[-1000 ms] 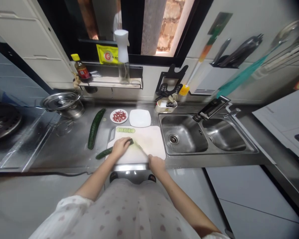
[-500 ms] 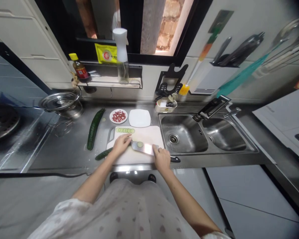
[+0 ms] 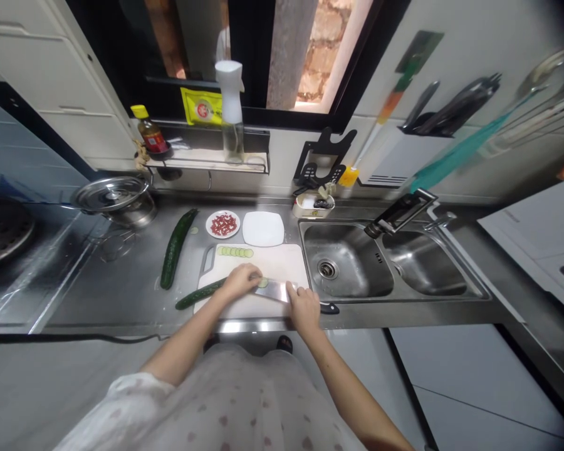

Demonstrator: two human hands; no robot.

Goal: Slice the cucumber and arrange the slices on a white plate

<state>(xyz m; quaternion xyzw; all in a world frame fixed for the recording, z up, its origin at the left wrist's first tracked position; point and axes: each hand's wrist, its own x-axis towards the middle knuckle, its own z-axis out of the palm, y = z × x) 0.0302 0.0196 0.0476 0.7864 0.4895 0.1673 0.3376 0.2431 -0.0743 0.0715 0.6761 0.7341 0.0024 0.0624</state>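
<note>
Head view: left hand [image 3: 241,279] clamps down over the cucumber [image 3: 200,294], steadying it at the cutting board [image 3: 282,257] near-left edge. Right hand [image 3: 303,307] wraps the knife [image 3: 275,289] handle, blade tilted flat, carrying one slice [image 3: 262,282].

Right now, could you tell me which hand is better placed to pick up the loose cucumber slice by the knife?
Probably the left. The left hand holds the cucumber right next to the slice; the right hand is shut on the knife.
</note>
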